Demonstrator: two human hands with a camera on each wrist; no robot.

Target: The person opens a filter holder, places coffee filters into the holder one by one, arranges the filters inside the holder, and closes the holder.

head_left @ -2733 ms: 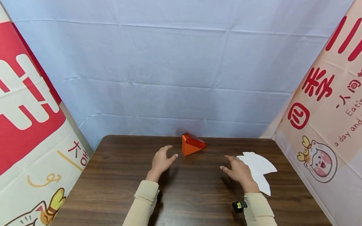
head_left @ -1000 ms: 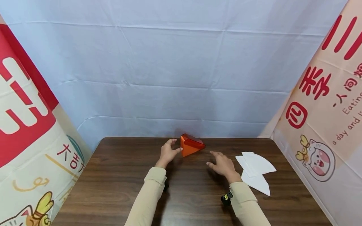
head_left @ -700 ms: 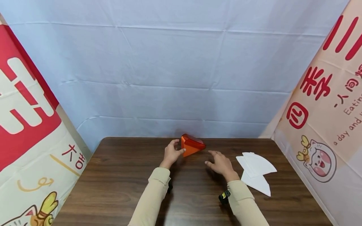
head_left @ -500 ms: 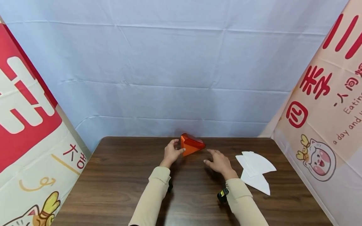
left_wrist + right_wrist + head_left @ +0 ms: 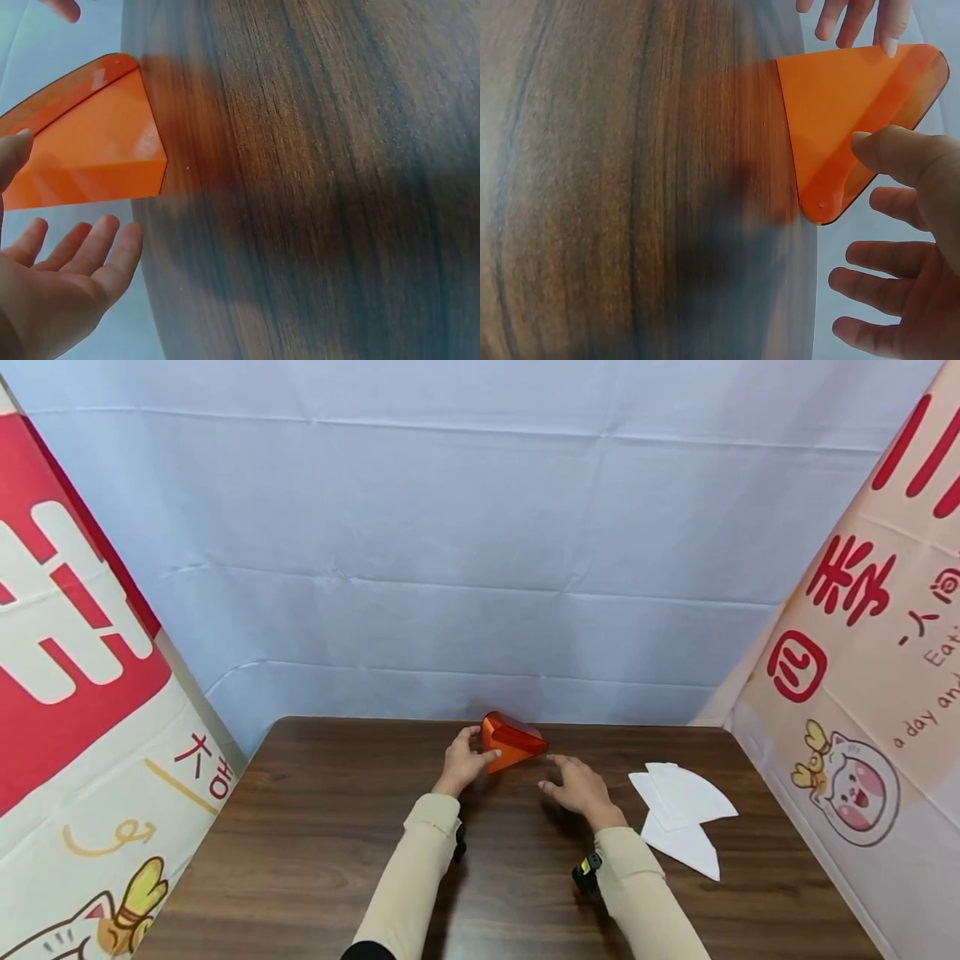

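Note:
An orange see-through wedge-shaped holder stands near the back edge of the brown wooden table. Beside its left end is my left hand, the thumb at or very near the front face. In the left wrist view, the left hand's fingers are spread and a gap separates them from the holder. My right hand hovers just right of the holder's pointed end, holding nothing. Seen from the right wrist, its thumb overlaps the holder while the other fingers spread apart; contact is unclear.
White fan-shaped paper sheets, overlapping one another, lie on the table to the right of my right hand. A pale cloth hangs behind the back edge. Printed cloths hang at both sides.
Both hands have moved toward the holder, the left hand to the right and the right hand to the left, away from the papers. The holder has stayed in place on the table.

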